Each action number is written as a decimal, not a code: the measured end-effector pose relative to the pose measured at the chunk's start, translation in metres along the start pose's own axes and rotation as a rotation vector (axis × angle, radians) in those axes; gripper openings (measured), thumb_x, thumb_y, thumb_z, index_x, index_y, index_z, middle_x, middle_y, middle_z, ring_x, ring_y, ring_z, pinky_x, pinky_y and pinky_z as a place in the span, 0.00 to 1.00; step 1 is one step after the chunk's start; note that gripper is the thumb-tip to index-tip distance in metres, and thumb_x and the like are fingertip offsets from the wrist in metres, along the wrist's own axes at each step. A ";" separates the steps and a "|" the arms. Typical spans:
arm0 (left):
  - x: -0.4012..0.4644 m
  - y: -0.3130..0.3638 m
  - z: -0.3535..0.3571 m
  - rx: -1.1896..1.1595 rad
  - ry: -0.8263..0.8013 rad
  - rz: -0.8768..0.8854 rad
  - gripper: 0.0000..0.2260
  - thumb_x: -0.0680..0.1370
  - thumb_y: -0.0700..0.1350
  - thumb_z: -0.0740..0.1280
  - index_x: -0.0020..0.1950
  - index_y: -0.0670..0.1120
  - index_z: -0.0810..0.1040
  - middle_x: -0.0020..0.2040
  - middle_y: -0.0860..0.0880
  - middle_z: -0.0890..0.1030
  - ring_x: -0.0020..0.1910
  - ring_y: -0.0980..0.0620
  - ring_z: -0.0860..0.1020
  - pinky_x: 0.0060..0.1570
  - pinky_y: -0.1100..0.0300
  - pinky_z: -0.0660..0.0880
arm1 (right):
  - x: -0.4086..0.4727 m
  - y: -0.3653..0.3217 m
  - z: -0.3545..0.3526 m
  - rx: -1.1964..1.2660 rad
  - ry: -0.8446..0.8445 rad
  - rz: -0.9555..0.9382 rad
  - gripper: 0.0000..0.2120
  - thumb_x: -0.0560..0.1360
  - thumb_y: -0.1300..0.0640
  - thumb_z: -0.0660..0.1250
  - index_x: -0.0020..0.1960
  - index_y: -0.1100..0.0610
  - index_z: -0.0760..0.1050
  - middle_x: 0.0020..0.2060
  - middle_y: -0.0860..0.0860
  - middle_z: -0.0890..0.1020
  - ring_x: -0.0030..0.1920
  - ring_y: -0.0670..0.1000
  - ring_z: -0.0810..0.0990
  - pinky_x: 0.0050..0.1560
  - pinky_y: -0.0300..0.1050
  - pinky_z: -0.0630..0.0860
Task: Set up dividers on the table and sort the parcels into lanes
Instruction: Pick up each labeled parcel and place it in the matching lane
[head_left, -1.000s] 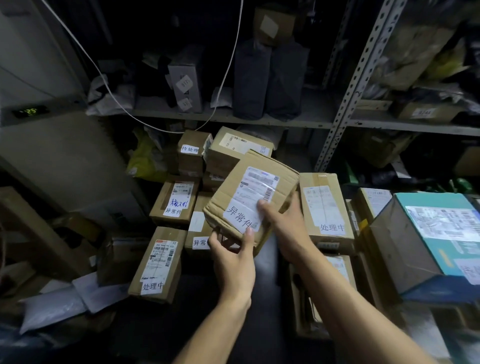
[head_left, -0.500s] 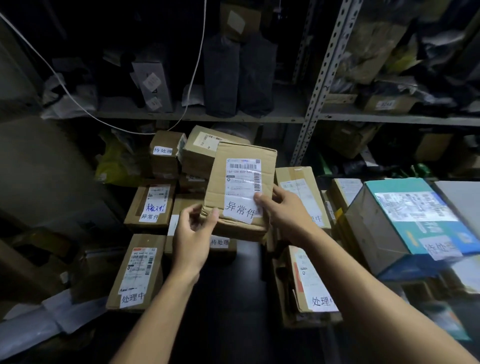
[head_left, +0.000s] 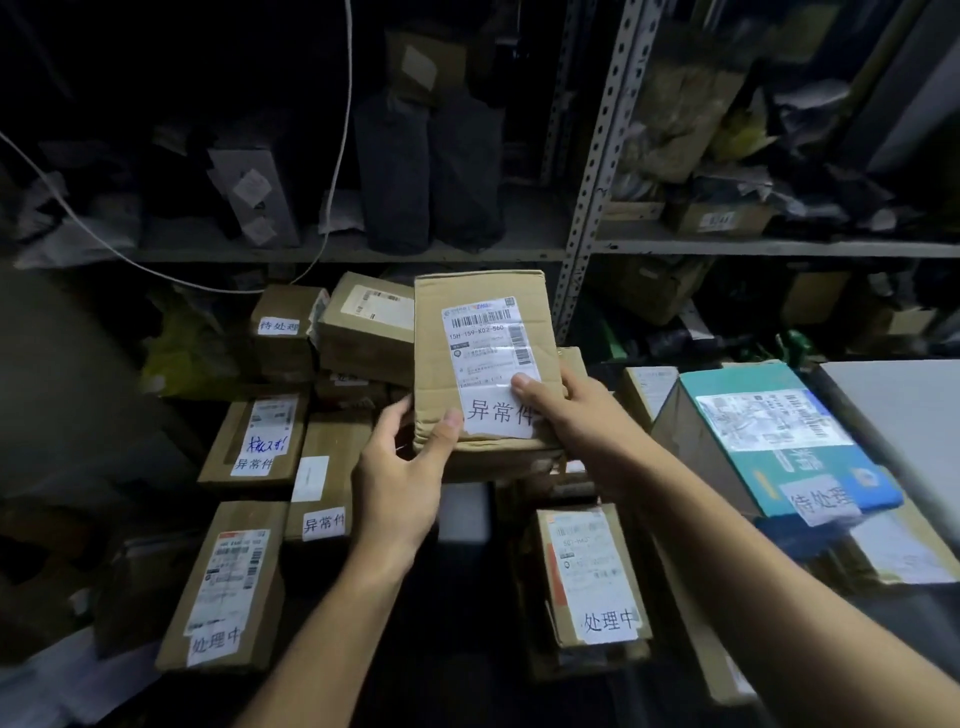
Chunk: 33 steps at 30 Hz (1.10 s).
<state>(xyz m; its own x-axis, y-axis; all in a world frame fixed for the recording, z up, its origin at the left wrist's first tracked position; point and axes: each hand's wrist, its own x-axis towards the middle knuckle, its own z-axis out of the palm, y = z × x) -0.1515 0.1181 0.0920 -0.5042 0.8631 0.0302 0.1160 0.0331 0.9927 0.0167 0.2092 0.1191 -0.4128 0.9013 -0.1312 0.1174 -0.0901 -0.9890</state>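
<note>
While both hands hold it: brown parcel (head_left: 480, 358) sits up over the middle of the pile, label side facing the camera, its slip reading 异常件.
Left hand: left hand (head_left: 400, 483) grips the parcel's lower left corner; thumb pressed on the front face beside the slip, fingers (head_left: 397, 410) curled round the left edge.
Right hand: right hand (head_left: 576, 421) grips the lower right corner; thumb on the printed label, rest of the fingers wrapped behind, hidden.
Below parcel: another carton (head_left: 519, 460) just under it; cannot tell if they touch.
Left stack: cartons (head_left: 260, 441) with 异常件 slips, one (head_left: 228, 587) marked 处理中.
Near right: carton (head_left: 592, 571) marked 处理中.
Far right: teal box (head_left: 779, 441) marked 待处理, beside a pale counter (head_left: 904, 415).
Back: metal shelf (head_left: 363, 249) with dark bags and boxes, white cable (head_left: 340, 130) hanging across.
</note>
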 end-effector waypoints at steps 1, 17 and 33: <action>0.001 0.010 0.009 -0.014 -0.007 0.022 0.17 0.71 0.59 0.72 0.58 0.57 0.78 0.48 0.61 0.84 0.50 0.65 0.80 0.50 0.65 0.76 | 0.000 -0.009 -0.011 -0.024 0.010 -0.026 0.21 0.73 0.42 0.69 0.64 0.46 0.74 0.54 0.43 0.85 0.54 0.46 0.85 0.54 0.46 0.81; -0.026 0.129 0.328 0.015 -0.305 0.123 0.17 0.68 0.64 0.73 0.50 0.58 0.74 0.46 0.60 0.82 0.44 0.66 0.80 0.48 0.59 0.78 | -0.062 -0.079 -0.350 -0.080 0.240 -0.134 0.12 0.80 0.58 0.64 0.63 0.54 0.76 0.55 0.50 0.85 0.56 0.51 0.84 0.54 0.42 0.81; -0.057 0.089 0.523 0.353 -0.480 -0.124 0.26 0.79 0.58 0.62 0.74 0.49 0.64 0.60 0.54 0.77 0.54 0.56 0.75 0.45 0.62 0.67 | -0.066 0.061 -0.542 -0.051 0.431 0.142 0.05 0.80 0.56 0.66 0.55 0.49 0.77 0.53 0.48 0.85 0.48 0.45 0.86 0.44 0.38 0.81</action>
<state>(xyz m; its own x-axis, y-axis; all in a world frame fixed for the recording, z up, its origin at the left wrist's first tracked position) 0.3354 0.3353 0.1171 -0.0995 0.9702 -0.2211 0.3996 0.2424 0.8841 0.5404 0.3740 0.1042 0.0232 0.9766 -0.2136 0.1940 -0.2140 -0.9574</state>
